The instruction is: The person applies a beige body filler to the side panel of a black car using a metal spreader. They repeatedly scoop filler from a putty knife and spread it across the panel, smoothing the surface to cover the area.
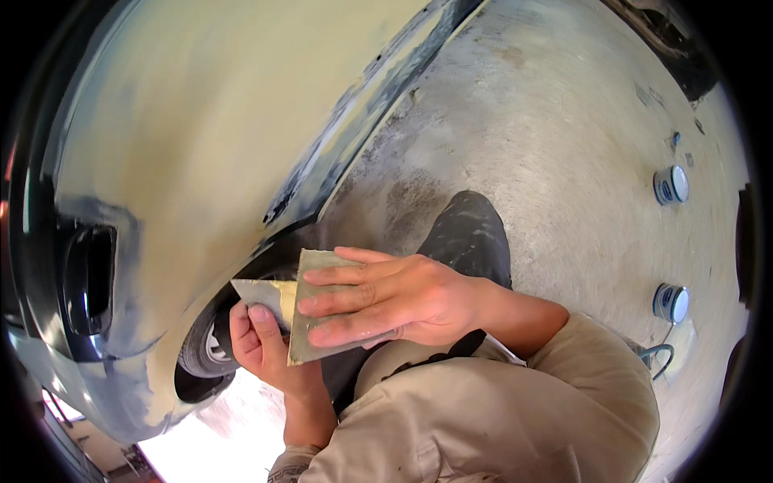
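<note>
My left hand (270,350) pinches a flat grey putty spreader (256,295) between thumb and fingers. A smear of pale yellow filler (285,301) lies on this spreader. My right hand (403,296) grips a wider, greyish putty spreader (318,259), its fingers stretched along the upper face and its thumb hidden beneath. The wide blade overlaps the right part of the left-hand spreader, covering some of the filler; whether the two touch is hard to tell. Both hands are in front of my body, close to the lower part of a car body panel (201,121) coated with beige filler.
A black door handle (90,278) sits in the panel at the left, with a wheel (211,346) below the panel. Two blue-and-white cans (671,185) stand on the concrete floor (580,145) at the right. A dark hose (665,360) lies near the closer can. My knee (471,233) projects ahead.
</note>
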Demonstrator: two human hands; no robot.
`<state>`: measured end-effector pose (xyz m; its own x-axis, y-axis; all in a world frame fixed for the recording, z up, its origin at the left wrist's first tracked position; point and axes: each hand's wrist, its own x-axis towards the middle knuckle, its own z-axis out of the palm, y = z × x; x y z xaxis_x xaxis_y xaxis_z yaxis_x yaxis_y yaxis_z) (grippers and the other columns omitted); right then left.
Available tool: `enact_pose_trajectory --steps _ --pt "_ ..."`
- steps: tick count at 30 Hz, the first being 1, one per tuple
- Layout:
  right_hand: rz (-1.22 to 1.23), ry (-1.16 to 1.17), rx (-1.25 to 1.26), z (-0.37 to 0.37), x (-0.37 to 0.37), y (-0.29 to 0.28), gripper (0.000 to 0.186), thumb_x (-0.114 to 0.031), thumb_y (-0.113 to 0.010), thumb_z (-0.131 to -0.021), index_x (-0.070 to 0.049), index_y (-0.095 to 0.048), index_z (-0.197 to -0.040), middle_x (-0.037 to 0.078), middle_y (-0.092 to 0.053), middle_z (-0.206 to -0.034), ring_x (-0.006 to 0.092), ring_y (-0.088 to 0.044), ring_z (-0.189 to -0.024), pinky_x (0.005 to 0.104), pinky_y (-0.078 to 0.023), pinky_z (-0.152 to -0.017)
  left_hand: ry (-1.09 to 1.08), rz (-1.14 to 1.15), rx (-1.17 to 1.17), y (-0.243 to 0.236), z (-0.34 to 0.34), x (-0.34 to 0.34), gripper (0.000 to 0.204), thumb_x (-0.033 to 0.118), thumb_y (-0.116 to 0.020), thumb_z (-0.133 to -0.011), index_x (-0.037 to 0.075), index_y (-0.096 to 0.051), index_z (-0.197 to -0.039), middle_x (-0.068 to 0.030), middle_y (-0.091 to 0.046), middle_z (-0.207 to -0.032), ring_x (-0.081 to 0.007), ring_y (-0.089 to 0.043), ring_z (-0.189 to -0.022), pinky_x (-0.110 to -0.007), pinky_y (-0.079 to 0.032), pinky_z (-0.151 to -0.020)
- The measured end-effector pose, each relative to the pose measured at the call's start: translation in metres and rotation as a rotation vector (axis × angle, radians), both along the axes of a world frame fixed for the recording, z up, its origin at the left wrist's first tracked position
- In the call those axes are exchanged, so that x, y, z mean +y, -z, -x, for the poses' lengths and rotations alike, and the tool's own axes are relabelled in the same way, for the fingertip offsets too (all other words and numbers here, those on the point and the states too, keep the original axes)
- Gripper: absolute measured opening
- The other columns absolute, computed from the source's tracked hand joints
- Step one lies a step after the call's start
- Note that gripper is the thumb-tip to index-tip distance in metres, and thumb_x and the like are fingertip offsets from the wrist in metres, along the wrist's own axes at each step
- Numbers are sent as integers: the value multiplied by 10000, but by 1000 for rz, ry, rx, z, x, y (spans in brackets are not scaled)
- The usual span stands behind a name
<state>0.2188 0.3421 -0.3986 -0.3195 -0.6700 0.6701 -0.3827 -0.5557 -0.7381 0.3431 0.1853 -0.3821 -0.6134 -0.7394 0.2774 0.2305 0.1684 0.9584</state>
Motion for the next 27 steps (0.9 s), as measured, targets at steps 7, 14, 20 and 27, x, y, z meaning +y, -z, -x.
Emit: enact_pose_trajectory --steps 7,14,20,27 --pt "-338 103 111 22 33 39 360 -170 -595 -885 -213 -598 -1242 30 -596 -1248 280 -507 -1219 450 -399 -1005 -21 -172 114 8 0 2 181 156 -492 -978 -14 -523 -1027 -78 -609 -909 -131 -593 -824 -260 -480 -758" --pt "-114 -422 -881 37 19 39 257 -280 -594 -940 -24 -588 -958 -40 -584 -813 22 -502 -748 209 -429 -687 615 -415 -188 11 13 10 200 156 -578 -920 -31 -534 -975 -55 -592 -772 -104 -538 -539 -231 -446 -422" --pt "-336 -178 -656 54 28 64 207 -222 -623 -921 -24 -594 -973 -57 -567 -821 28 -488 -754 203 -419 -670 639 -392 146 -25 29 1 211 112 -479 -967 -58 -496 -1090 -130 -622 -981 -142 -630 -720 -246 -548 -588" --pt "359 383 -1223 64 45 70 451 -60 -543 -863 -6 -461 -1303 103 -603 -1146 174 -556 -1069 315 -431 -916 -18 -13 241 -40 67 19 131 137 -543 -965 49 -514 -872 56 -492 -765 27 -406 -635 -108 -284 -429"
